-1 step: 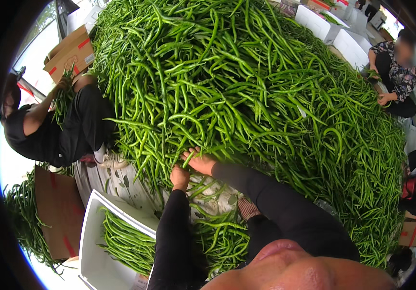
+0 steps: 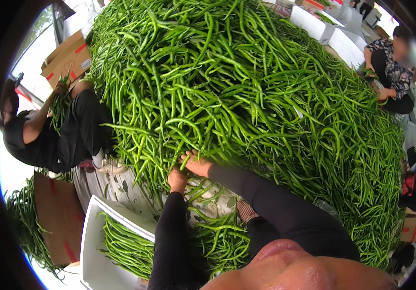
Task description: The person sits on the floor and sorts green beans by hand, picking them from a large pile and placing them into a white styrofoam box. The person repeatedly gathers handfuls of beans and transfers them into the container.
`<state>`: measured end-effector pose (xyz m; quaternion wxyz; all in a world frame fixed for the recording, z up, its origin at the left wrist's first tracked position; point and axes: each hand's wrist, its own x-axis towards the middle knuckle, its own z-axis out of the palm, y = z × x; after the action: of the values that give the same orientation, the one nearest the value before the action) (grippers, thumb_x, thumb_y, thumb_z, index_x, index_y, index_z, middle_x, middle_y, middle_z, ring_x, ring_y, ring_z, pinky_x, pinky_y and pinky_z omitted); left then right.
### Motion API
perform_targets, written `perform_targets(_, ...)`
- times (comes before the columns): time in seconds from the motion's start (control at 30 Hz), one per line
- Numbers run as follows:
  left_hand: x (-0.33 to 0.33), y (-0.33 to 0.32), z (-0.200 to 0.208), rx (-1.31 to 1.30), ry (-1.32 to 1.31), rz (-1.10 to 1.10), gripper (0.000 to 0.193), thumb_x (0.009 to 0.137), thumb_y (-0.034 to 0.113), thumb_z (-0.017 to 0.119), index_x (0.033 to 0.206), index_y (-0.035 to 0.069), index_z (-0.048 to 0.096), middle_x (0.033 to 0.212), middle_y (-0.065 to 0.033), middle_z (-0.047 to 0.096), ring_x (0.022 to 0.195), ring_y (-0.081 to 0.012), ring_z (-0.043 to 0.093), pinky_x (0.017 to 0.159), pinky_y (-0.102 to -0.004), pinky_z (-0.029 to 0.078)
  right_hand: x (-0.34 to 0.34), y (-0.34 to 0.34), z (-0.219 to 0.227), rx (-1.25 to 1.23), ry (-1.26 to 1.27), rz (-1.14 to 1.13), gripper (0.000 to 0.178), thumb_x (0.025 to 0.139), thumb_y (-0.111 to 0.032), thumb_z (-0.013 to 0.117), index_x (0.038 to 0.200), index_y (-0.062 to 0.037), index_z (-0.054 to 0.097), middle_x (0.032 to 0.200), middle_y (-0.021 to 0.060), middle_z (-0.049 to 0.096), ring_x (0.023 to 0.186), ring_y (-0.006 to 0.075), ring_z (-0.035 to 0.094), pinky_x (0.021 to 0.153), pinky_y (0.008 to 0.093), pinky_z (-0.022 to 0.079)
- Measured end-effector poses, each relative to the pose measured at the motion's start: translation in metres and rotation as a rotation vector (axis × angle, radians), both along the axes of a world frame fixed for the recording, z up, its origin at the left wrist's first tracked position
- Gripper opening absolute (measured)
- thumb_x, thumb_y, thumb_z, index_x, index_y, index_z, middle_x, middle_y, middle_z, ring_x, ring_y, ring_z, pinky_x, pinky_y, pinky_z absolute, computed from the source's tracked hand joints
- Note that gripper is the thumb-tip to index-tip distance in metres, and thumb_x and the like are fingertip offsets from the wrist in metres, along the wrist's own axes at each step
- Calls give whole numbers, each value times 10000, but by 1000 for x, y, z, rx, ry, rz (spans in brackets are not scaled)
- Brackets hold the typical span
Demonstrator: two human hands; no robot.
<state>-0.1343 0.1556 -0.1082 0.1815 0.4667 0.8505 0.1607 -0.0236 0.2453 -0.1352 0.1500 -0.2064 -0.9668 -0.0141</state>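
A large heap of long green chili peppers (image 2: 246,92) rises in front of me. At its near edge my two hands are close together, almost touching. My right hand (image 2: 197,164) lies on the peppers with bent fingers, closed on a green chili pepper (image 2: 184,162) that shows beside the fingertips. My left hand (image 2: 177,180) is just left of it and nearer, its fingers pressed together at the edge of the heap. What it grips, if anything, is hidden. A smaller pile of peppers (image 2: 225,241) lies between my arms.
At the near left stands a white foam box (image 2: 92,246) with lined-up peppers inside. Beyond it, more peppers lie by a cardboard sheet (image 2: 59,217). A seated person (image 2: 72,125) holds peppers at left, near a carton (image 2: 68,59). Another person (image 2: 395,72) sits far right by white boxes (image 2: 348,46).
The whole picture has shifted slightly. Both my hands stay at the same edge of the heap, with hardly any change in their grip.
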Motion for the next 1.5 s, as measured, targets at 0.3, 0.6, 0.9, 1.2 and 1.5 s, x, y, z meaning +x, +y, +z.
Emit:
perform_targets(0.3, 3, -8, 36, -73, 165, -157, 293, 760, 251, 678, 965, 68, 578, 827, -204, 656, 800, -402, 631, 711, -466, 501, -7, -1, -15, 167, -160, -112, 273, 920, -291, 366, 1024, -77, 500, 879, 100, 533, 892, 250, 538, 883, 384, 404)
perform_targets(0.6, 51, -66, 116, 42, 358, -340, 93, 746, 21, 574, 834, 48, 558, 769, -180, 633, 668, -366, 646, 593, -433, 521, 61, -32, 46, -99, 13, 339, 184, 938, -239, 367, 899, -72, 434, 794, 68, 474, 754, 188, 549, 653, 309, 449)
perform_targets(0.9, 57, -110, 219, 656, -468, 255, 246, 932, 117, 553, 1135, -14, 601, 1010, -138, 677, 717, -114, 463, 637, -257, 338, 83, -18, 142, -1365, 518, -24, 242, 967, -298, 437, 1137, -157, 536, 871, 48, 558, 661, 120, 534, 578, 284, 504)
perform_targets(1.2, 29, -125, 192, 810, -1587, 482, 291, 817, 8, 640, 1102, -31, 593, 1036, -109, 645, 695, -54, 525, 517, -179, 344, 80, -53, 180, -1864, 787, 296, 287, 972, -276, 507, 1158, -60, 470, 729, 12, 518, 570, 102, 546, 511, 244, 497)
perform_targets(1.5, 62, -98, 147, 771, -1580, 663, 127, 866, 117, 663, 972, 70, 611, 873, 16, 611, 703, -53, 513, 549, -212, 366, 106, -102, 151, -2004, 571, 152, 257, 981, -231, 499, 1127, -19, 509, 775, 42, 567, 615, 115, 555, 563, 253, 483)
